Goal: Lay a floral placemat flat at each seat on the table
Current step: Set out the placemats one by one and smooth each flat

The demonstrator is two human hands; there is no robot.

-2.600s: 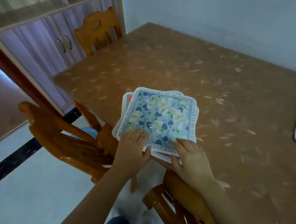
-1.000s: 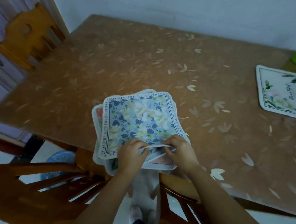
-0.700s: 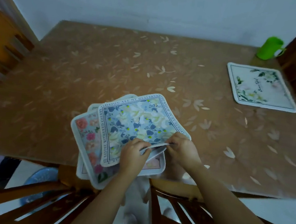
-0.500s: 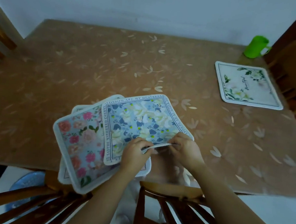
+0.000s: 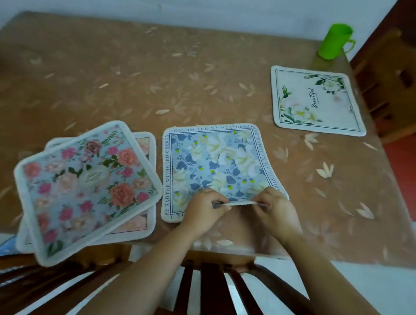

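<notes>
Counter (image 5: 133,74): far edge is set against the wall, near edge is crossed by both forearms, and the right edge is flanked by a wooden chair (image 5: 399,87). Wide bare surface is seen across the far and left parts, plus a bare strip between the two right-hand mats. A second chair back (image 5: 213,297), slatted, is seen below the near edge.

Pink placemat stack (image 5: 85,183): fanned at near left, top one skewed, its near corner hung over the counter edge.

Blue placemat (image 5: 216,163): placed just right of the stack; contact cannot be told.

White placemat (image 5: 316,101): laid flat at the far right, well apart from the blue one.

Green cup (image 5: 334,45): stood at the far right corner, beyond the white one.

Left grip (image 5: 204,210) and right grip (image 5: 277,215): both are pinched on the blue placemat's near edge, which is raised slightly off the counter; the rest is laid flat.
</notes>
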